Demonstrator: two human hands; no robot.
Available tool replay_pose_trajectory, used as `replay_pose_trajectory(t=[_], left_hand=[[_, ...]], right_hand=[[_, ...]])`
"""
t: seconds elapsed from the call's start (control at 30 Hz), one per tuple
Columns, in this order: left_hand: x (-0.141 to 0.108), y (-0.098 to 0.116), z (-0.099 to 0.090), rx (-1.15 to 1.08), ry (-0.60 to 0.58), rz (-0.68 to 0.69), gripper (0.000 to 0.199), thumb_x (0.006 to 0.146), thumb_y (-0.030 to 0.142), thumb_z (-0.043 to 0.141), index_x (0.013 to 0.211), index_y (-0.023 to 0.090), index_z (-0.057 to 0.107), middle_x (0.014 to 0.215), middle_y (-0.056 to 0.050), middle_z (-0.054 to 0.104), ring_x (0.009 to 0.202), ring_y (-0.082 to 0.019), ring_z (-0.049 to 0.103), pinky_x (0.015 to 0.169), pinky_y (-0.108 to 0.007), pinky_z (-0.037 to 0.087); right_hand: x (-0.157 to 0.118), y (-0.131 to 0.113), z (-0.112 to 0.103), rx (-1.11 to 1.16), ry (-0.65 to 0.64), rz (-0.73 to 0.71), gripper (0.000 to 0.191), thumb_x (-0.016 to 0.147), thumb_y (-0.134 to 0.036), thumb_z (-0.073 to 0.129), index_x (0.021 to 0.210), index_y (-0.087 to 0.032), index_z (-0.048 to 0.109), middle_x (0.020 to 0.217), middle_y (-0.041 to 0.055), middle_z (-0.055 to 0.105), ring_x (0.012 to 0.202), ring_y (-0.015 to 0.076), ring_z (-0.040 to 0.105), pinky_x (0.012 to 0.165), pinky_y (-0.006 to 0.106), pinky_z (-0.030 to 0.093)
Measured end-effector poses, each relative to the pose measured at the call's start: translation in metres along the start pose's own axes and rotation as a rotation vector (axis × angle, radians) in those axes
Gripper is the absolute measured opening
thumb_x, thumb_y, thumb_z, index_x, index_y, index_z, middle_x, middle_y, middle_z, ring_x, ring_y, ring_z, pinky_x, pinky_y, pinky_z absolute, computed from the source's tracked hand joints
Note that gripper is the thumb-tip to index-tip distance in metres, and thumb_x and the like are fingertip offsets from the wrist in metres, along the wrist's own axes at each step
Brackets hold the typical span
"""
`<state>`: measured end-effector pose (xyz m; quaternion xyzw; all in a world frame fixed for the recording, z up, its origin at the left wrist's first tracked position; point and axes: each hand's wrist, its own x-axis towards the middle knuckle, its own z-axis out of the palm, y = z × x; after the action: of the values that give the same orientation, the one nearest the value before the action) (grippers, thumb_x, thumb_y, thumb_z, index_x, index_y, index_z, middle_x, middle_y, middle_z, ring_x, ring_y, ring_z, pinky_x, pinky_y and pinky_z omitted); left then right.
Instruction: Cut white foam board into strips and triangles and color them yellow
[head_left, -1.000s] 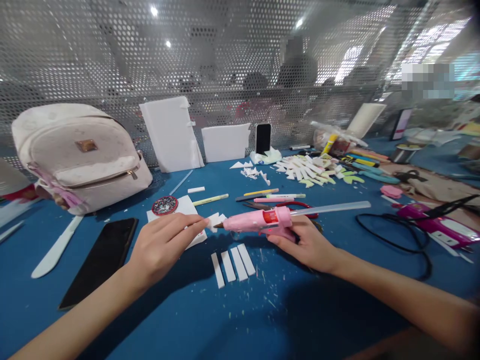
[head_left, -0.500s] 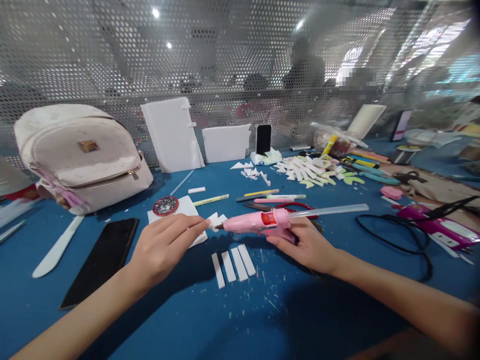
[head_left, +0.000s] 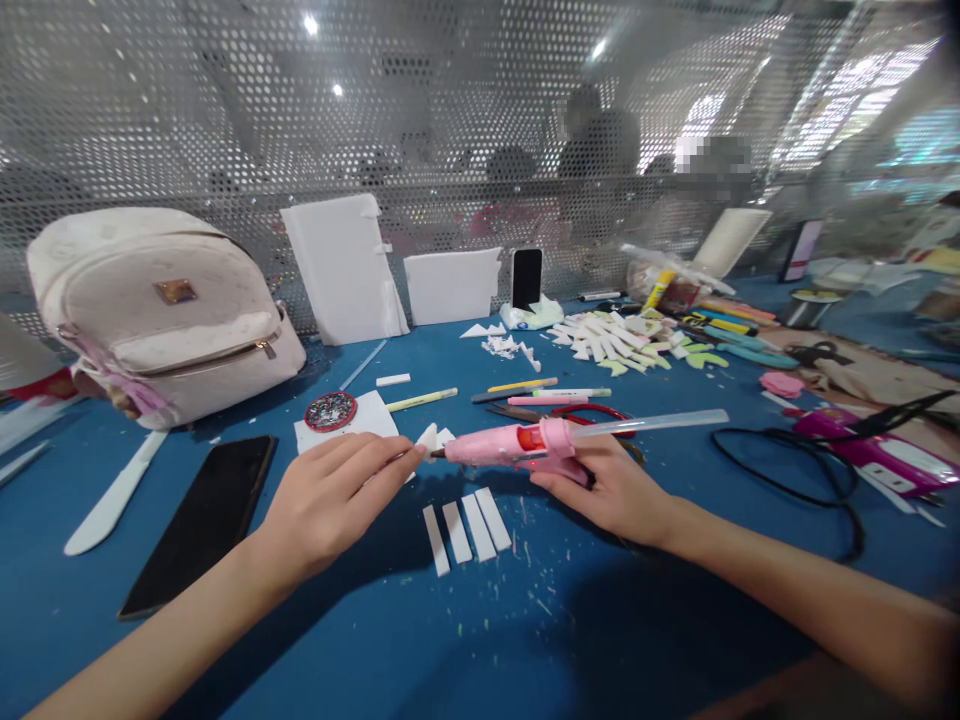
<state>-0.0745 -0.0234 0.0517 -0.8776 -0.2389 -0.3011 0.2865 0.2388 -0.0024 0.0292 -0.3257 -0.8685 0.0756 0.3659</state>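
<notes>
Between the fingertips of my left hand [head_left: 337, 495] is a small white foam piece [head_left: 429, 438], partly hidden by the fingers. My right hand [head_left: 619, 490] is wrapped round the grip of a pink hot glue gun [head_left: 517, 447], which points left. Its dark nozzle is right at the foam piece; I cannot tell whether they touch. A clear glue stick [head_left: 660, 424] juts out of the gun's back end. Below the nozzle, several white foam strips [head_left: 474, 530] lie side by side on the blue table [head_left: 517, 650].
Left are a black phone [head_left: 202, 525], a white plastic knife [head_left: 116, 500] and a pale backpack [head_left: 165, 310]. Pens [head_left: 424, 399] and red-handled pliers [head_left: 577, 410] lie behind the hands. Farther back is a heap of foam pieces [head_left: 615, 338]; a black cord [head_left: 787, 490] loops at right.
The foam piece has turned slightly in my left fingertips. My right hand and the glue gun have shifted a little to the left.
</notes>
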Motion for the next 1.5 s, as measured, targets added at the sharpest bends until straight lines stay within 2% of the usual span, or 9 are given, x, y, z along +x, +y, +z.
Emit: replay_pose_trajectory(t=[0.23,0.43,0.67,1.0,1.1,1.27,1.5], left_hand=[[-0.004,0.000,0.000,-0.045,-0.006,-0.002,0.017,0.098,0.006,0.059,0.114,0.007,0.066,0.101,-0.014,0.075,0.088,-0.025,0.072,0.073,-0.035,0.057],[-0.002,0.000,0.003,-0.043,-0.008,0.000,0.017,0.098,0.006,0.059,0.114,0.007,0.066,0.102,-0.014,0.075,0.089,-0.024,0.072,0.075,-0.035,0.058],[-0.004,0.000,0.001,-0.046,0.001,0.010,0.017,0.097,0.005,0.060,0.113,0.005,0.066,0.100,-0.015,0.075,0.088,-0.025,0.072,0.074,-0.036,0.058],[-0.002,-0.001,0.003,-0.034,-0.021,0.008,0.017,0.098,0.006,0.058,0.113,0.006,0.066,0.101,-0.015,0.076,0.088,-0.025,0.072,0.073,-0.035,0.057],[-0.005,-0.004,0.004,-0.044,-0.020,-0.040,0.015,0.099,0.008,0.058,0.112,0.009,0.067,0.102,-0.012,0.076,0.086,-0.023,0.072,0.073,-0.032,0.056],[-0.011,-0.010,0.010,-0.115,0.021,-0.162,0.015,0.097,0.009,0.062,0.110,0.014,0.068,0.102,-0.008,0.076,0.088,-0.019,0.073,0.076,-0.028,0.054],[-0.010,-0.006,0.012,-0.148,0.058,-0.180,0.015,0.096,0.008,0.064,0.109,0.014,0.070,0.101,-0.007,0.076,0.087,-0.017,0.073,0.073,-0.025,0.053]], right_hand=[[-0.001,0.001,0.001,0.003,0.013,-0.024,0.032,0.099,-0.043,0.057,0.081,-0.018,0.067,0.057,-0.0023,0.051,0.051,0.0137,0.042,0.058,0.028,0.039],[-0.002,0.002,0.001,0.007,0.008,-0.024,0.031,0.099,-0.041,0.058,0.079,-0.019,0.064,0.055,-0.0031,0.048,0.052,0.0145,0.044,0.059,0.028,0.040],[-0.001,0.002,0.001,0.017,-0.004,-0.016,0.030,0.099,-0.039,0.058,0.083,-0.016,0.069,0.071,0.0028,0.064,0.062,0.0159,0.055,0.063,0.028,0.043],[-0.003,0.002,0.001,-0.006,0.008,-0.013,0.030,0.099,-0.041,0.058,0.081,-0.018,0.067,0.068,0.0021,0.064,0.056,0.0147,0.051,0.061,0.028,0.044],[-0.003,0.004,0.000,0.007,0.027,-0.009,0.028,0.098,-0.040,0.058,0.087,-0.017,0.070,0.072,0.0032,0.068,0.058,0.0157,0.055,0.060,0.028,0.045],[-0.003,0.006,-0.001,0.047,0.065,0.000,0.023,0.096,-0.036,0.061,0.090,-0.017,0.071,0.081,0.0046,0.074,0.072,0.0191,0.068,0.070,0.029,0.050],[-0.001,0.001,-0.001,0.034,0.045,-0.018,0.023,0.096,-0.035,0.061,0.085,-0.017,0.070,0.071,0.0026,0.069,0.058,0.0152,0.056,0.060,0.027,0.046]])
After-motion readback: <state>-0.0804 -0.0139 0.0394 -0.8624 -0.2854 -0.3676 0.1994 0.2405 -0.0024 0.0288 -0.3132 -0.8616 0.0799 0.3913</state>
